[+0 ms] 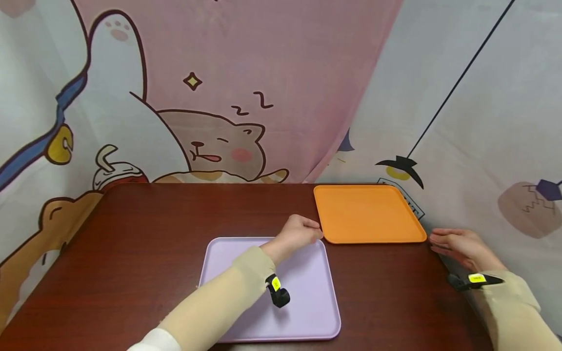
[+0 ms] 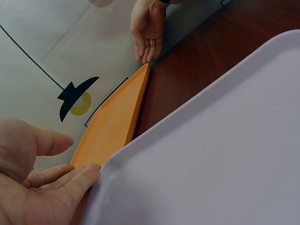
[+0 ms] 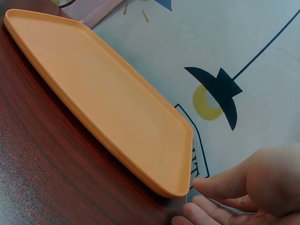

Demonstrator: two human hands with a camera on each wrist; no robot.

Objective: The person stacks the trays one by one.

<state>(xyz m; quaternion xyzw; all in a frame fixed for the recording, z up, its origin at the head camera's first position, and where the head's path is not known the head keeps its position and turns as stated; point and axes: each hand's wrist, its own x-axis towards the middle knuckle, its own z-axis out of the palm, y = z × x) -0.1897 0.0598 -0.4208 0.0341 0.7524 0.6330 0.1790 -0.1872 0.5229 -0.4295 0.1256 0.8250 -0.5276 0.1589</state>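
An orange tray lies flat at the back right of the table. Its side shows layered lines in the left wrist view, so it may be a stack. At its near left corner is my left hand, fingers extended and thumb held apart; in the head view the fingertips seem to touch the rim. My right hand is beside the near right corner, with its fingers loosely extended close to the rim; contact is unclear. Below my left forearm lies a lilac tray, partly hidden by the arm.
The dark reddish-brown table carries both trays. Behind it and along its sides hangs a printed cloth with cartoon animals, close to the orange tray's back and right edges. The lilac tray's far right corner is near the orange tray.
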